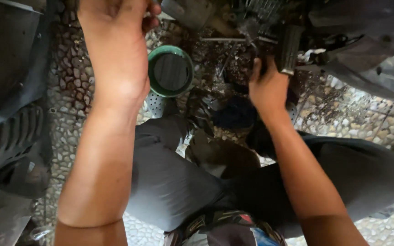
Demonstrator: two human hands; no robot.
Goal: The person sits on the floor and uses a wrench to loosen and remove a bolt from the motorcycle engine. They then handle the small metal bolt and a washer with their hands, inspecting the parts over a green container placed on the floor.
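Greasy rubber footpeg (289, 43): your right hand (267, 89) curls its fingers just under it; left hand (115, 41) is fisted up top, tight room.

Head camera, looking steeply down, close over pebbled floor (69, 82).

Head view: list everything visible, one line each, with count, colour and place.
Round container: one, green rim, grey inside, on the floor at upper centre.
Ribbed footpeg: one, dark grey, upper right, beside the right hand.
Machine parts: several, dark and greasy, along the top; too blurred to tell apart.
Ribbed dark part: one, grey-black, left edge.
Pebble floor: pale stones, oil-stained near the top.
Trousers: grey, centre, knees bent.
Left hand: raised at top left, closed; what it holds is hidden.
Right hand: reaching into the machine parts by the footpeg.
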